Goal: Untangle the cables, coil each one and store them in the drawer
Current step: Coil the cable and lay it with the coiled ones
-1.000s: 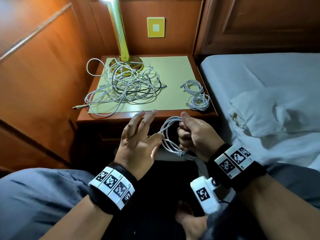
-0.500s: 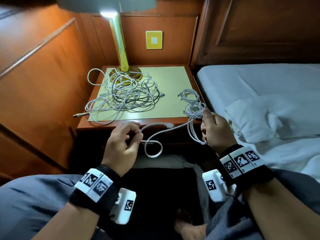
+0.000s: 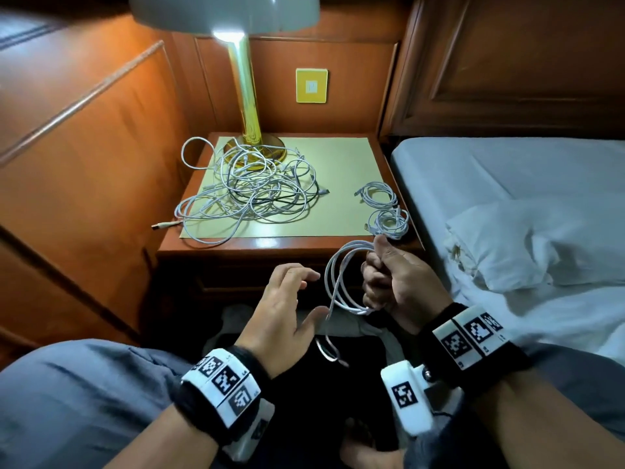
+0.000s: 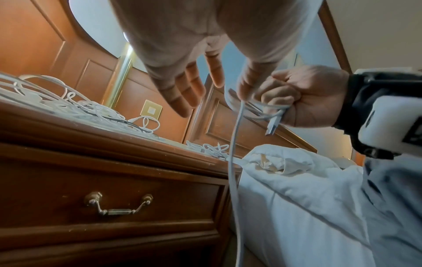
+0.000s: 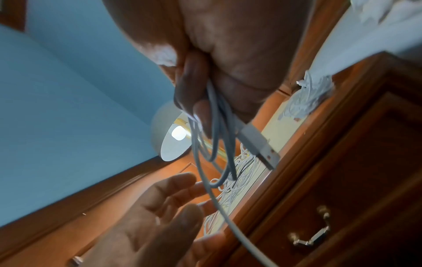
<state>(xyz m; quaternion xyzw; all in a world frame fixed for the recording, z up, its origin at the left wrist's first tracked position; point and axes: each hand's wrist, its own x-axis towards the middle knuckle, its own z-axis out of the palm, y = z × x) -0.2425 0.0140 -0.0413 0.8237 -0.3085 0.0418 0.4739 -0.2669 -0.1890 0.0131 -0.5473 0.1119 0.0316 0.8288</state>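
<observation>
My right hand (image 3: pixel 392 282) grips a white cable (image 3: pixel 341 279) gathered into a few loops, in front of the nightstand (image 3: pixel 270 245). Its USB plug (image 5: pixel 260 146) sticks out below the fist. The cable's loose tail (image 4: pixel 233 171) hangs down past my left hand (image 3: pixel 291 299), which is open with fingers spread; the tail brushes the thumb. A big tangle of white cables and one dark cable (image 3: pixel 250 194) lies on the nightstand top by the lamp base. Two coiled white cables (image 3: pixel 375 194) (image 3: pixel 389 225) lie at its right edge. The drawer (image 4: pixel 114 180) is closed, its brass handle (image 4: pixel 118 204) hanging.
A brass lamp (image 3: pixel 247 96) stands at the back of the nightstand. The bed (image 3: pixel 507 184) with a crumpled white sheet (image 3: pixel 527 242) is close on the right. Wood panelling (image 3: pixel 84 147) closes off the left. My knees are below the hands.
My left hand has let go of the cable's tail and opened. My right hand has dropped back from the nightstand's right edge with the cable gathered into loops.
</observation>
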